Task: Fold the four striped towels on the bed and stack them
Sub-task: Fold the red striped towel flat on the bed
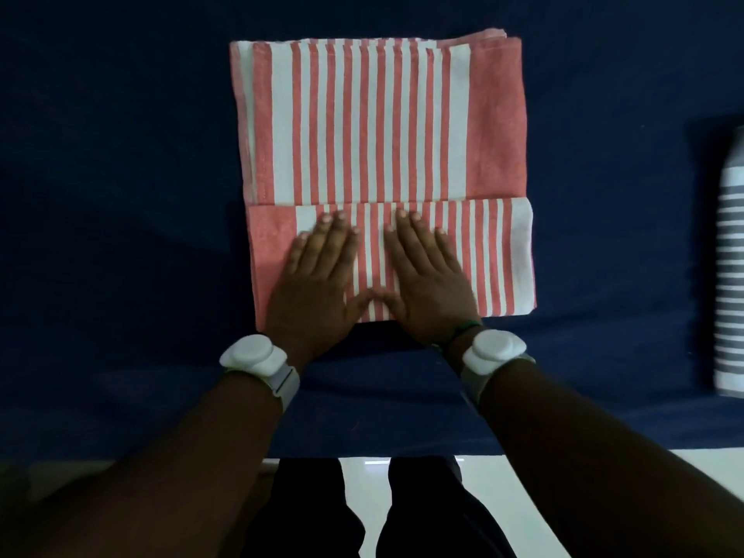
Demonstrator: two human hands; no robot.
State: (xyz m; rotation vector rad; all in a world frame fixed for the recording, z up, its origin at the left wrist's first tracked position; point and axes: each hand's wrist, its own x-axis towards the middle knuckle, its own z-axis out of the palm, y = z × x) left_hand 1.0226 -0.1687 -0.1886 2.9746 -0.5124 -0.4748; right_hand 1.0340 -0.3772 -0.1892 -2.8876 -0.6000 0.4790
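A: Where is the red-striped towel [378, 122] found?

B: At the centre of the frame, laid flat on the dark blue bed [120, 195], with its near third folded over. A grey-striped towel [730, 267] is seen at the right edge.

A: How are the hands placed?

B: The left hand [318, 279] and right hand [426, 275] are pressed flat on the folded flap, fingers straight, nothing gripped.

A: How is the cloth judged to handle?

B: Light, soft and limp; creases are probably held only when smoothed. It is best pinched at the two near corners, so the layers are lifted together.
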